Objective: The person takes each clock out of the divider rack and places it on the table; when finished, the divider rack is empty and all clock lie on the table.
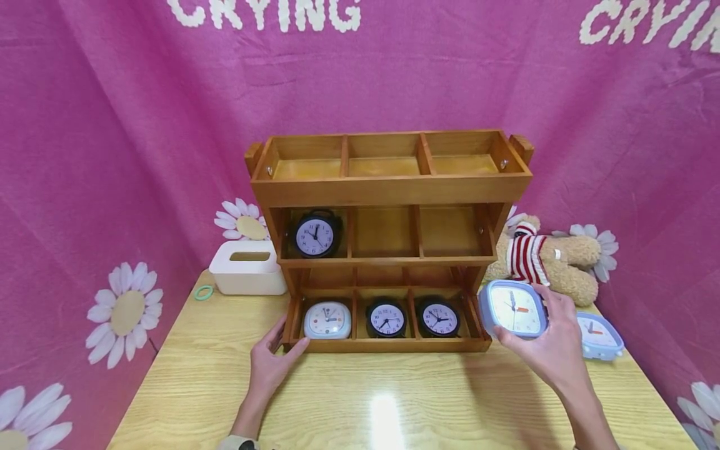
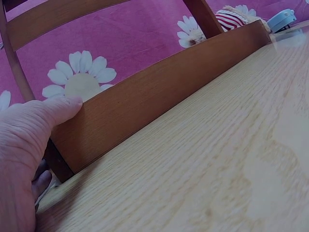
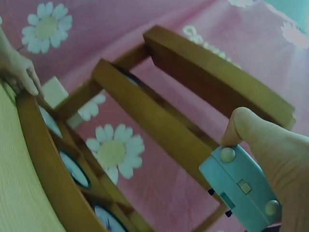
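My right hand (image 1: 557, 340) holds a light-blue square alarm clock (image 1: 513, 309) in the air beside the lower right end of a three-tier wooden shelf (image 1: 388, 192). In the right wrist view, the clock's underside (image 3: 236, 176) with two round feet faces the camera. My left hand (image 1: 272, 365) grips the shelf's lower left corner, thumb on the front board (image 2: 159, 94), other fingers at the side and partly hidden. On the bottom tier sit a white clock (image 1: 327, 320) and two black round clocks, left (image 1: 386, 319) and right (image 1: 439, 317). Another black clock (image 1: 315, 236) stands in the middle tier's left compartment.
A second light-blue clock (image 1: 599, 335) lies on the table at the right. Behind it is a teddy bear (image 1: 562, 262) in a striped shirt. A white tissue box (image 1: 247, 275) and a green ring (image 1: 204, 292) are at the left. Pink cloth (image 1: 394, 75) hangs behind.
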`<action>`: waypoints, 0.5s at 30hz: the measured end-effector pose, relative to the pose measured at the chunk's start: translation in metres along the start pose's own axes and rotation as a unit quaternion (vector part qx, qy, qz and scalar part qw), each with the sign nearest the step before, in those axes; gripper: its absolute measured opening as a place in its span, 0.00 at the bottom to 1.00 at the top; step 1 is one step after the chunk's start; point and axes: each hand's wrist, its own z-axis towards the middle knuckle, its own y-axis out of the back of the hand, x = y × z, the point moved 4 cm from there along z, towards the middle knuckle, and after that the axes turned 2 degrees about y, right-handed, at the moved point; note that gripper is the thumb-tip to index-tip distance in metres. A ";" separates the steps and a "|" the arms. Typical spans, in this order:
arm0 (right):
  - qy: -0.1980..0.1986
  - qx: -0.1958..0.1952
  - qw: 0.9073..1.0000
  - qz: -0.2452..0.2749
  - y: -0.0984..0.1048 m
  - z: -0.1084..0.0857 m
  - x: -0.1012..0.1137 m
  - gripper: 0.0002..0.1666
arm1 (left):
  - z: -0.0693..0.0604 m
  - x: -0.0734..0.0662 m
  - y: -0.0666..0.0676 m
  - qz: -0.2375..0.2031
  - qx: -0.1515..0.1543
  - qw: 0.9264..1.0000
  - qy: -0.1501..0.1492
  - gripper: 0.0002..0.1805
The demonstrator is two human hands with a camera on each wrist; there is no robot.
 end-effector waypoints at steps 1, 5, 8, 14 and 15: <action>-0.003 0.001 1.000 -0.002 0.001 0.000 -0.005 0.57 | 0.000 0.000 0.000 0.000 0.000 1.000 0.001 0.41; -0.021 0.015 1.000 -0.015 0.002 0.001 -0.033 0.56 | 0.000 0.000 0.000 0.002 -0.001 1.000 0.002 0.41; -0.032 0.030 0.998 -0.034 0.001 0.003 -0.062 0.54 | 0.000 0.000 0.000 0.006 -0.003 1.000 0.001 0.41; -0.046 0.072 0.994 -0.063 -0.006 0.001 -0.115 0.55 | 0.000 0.000 -0.001 0.011 -0.006 1.000 -0.003 0.41; -0.049 0.079 0.993 -0.067 -0.008 0.000 -0.121 0.56 | 0.000 0.000 -0.001 0.011 -0.007 1.000 -0.002 0.41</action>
